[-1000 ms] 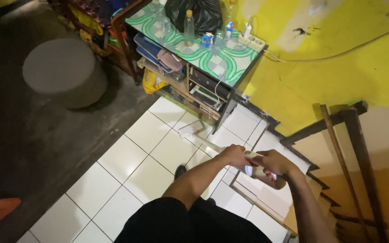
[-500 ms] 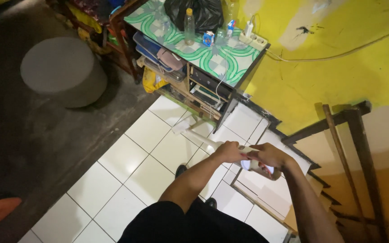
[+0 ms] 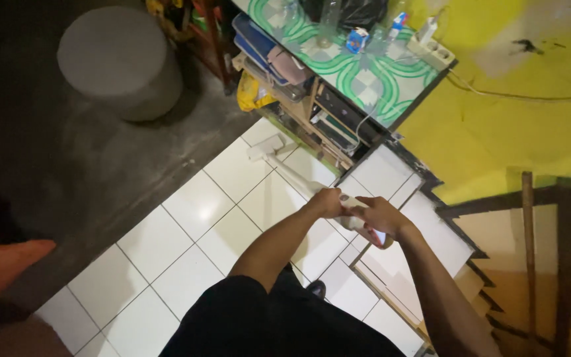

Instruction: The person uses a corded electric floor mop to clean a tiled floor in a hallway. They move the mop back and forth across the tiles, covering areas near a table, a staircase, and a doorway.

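I stand on white floor tiles (image 3: 199, 205) and hold a white stick vacuum cleaner (image 3: 284, 168) with both hands. My left hand (image 3: 328, 201) grips the upper end of its tube. My right hand (image 3: 379, 218) is closed around the handle and body just behind it. The tube runs down and away to the white floor head (image 3: 264, 147), which rests on the tiles close to the foot of a shelf table (image 3: 338, 86).
The shelf table has a green patterned top with a power strip (image 3: 431, 49), small cartons and bottles. A round grey stool (image 3: 120, 63) stands on dark concrete at the back left. Yellow wall and a wooden frame (image 3: 550, 218) are at right. An orange shape (image 3: 1, 264) lies at the left edge.
The vacuum's floor head has slid forward and to the left along the tiles toward the shelf table. The view has tilted, so the table and stool sit higher in frame.
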